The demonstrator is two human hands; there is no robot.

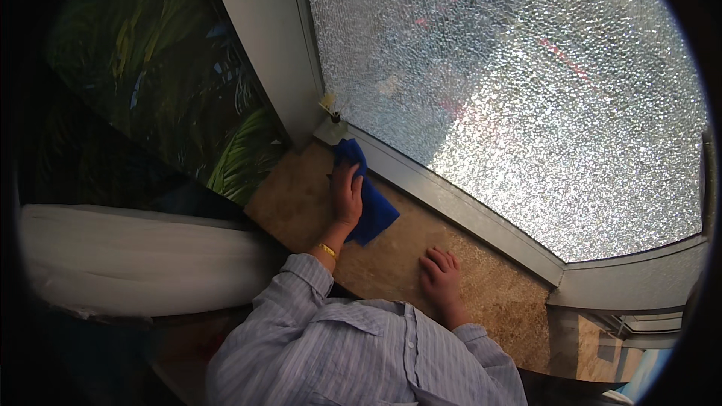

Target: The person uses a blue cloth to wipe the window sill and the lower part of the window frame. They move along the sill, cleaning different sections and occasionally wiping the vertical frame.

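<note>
Under my left hand [346,192] is a blue cloth [373,211], pressed towards the far left end of a brown stone windowsill [389,259]. Part of the cloth bunches up past my fingertips, and a flat corner spreads out to the right of my wrist. My right hand [441,279] rests on the sill nearer my body, fingers slightly curled and apart, with nothing in it. Just beyond the cloth, in the corner by the window frame, stands a small pale pot [330,131] with a yellow flower [328,101].
A large textured glass pane [507,96] in a light metal frame [451,192] rises beyond the sill. At the left are a dark panel with green palm leaves [240,152] and a long white rounded object [146,262]. The sill continues to the lower right.
</note>
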